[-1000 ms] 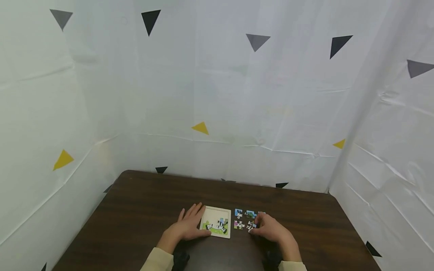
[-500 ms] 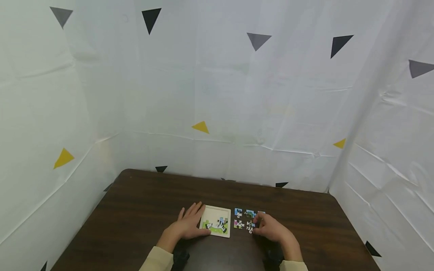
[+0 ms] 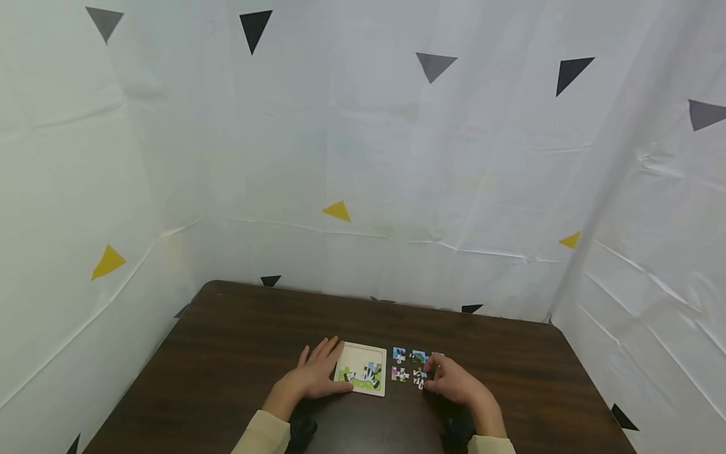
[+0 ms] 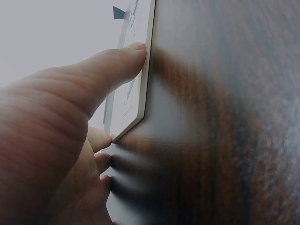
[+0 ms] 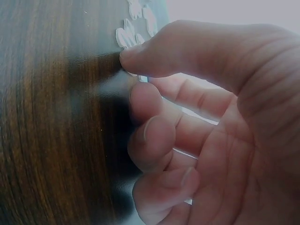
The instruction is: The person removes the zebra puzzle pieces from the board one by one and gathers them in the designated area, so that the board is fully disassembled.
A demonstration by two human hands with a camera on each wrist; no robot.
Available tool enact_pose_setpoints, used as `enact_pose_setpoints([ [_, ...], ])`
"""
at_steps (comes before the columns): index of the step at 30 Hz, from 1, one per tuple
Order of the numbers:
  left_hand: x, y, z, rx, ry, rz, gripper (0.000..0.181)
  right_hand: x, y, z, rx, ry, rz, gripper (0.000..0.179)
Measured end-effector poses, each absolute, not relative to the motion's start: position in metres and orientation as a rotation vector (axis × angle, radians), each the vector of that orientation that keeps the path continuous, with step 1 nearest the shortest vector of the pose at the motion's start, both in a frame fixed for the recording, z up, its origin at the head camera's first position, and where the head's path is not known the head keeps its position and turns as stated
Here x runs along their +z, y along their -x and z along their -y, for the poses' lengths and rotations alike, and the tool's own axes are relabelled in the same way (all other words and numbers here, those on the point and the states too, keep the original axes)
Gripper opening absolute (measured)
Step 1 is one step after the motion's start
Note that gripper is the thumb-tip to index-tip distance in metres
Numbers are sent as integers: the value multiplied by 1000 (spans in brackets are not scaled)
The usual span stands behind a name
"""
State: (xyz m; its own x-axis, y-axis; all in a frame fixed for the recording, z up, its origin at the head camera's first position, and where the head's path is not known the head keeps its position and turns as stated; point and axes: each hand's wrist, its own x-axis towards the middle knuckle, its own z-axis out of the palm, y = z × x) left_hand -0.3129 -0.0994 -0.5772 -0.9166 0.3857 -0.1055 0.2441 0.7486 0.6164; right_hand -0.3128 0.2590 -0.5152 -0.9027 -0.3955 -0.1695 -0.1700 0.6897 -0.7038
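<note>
A square pale wooden puzzle tray [image 3: 385, 372] lies on the dark table, with zebra-and-grass pieces [image 3: 363, 381] filling its lower part. My left hand [image 3: 309, 379] is spread at the tray's left side. Its thumb [image 4: 133, 54] rests on the near rim, and the other fingers reach along the left edge. My right hand [image 3: 454, 381] pinches a black-and-white puzzle piece [image 3: 419, 378] between thumb and forefinger, low over the table; in the right wrist view the fingers partly hide it. The remaining right fingers are curled.
Several loose puzzle pieces lie right of the tray, including a blue one [image 3: 399, 354], a pink-and-green one [image 3: 399, 374] and a blue-green one [image 3: 418, 357]. A further piece is mostly hidden by the right hand. White sheeting [image 3: 363, 145] hangs behind the table [image 3: 255, 328].
The right thumb and forefinger have shifted slightly on the black-and-white piece, which has turned a little. My left hand and the tray stay put; the head view has tilted slightly.
</note>
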Motion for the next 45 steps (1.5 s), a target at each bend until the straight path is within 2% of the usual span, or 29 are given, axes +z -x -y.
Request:
enact_pose_setpoints([
  [5, -577, 315, 99, 902, -497, -2734, 112, -511, 313, -259, -1041, 434, -2601, 25],
  [13, -583, 317, 98, 870, -502, -2753, 113, -507, 314, -247, -1123, 394, -2773, 14],
  [18, -581, 316, 95, 861, -481, -2763, 111, -508, 316, -220, -1045, 516, -2740, 13],
  [27, -568, 308, 90, 828, -443, -2782, 110, -522, 322, -176, -728, 577, -2852, 18],
  [32, -556, 301, 90, 814, -440, -2784, 111, -522, 323, -169, -677, 573, -2857, 23],
  [45, -567, 304, 88, 797, -430, -2819, 113, -516, 326, -164, -712, 603, -2779, 22],
])
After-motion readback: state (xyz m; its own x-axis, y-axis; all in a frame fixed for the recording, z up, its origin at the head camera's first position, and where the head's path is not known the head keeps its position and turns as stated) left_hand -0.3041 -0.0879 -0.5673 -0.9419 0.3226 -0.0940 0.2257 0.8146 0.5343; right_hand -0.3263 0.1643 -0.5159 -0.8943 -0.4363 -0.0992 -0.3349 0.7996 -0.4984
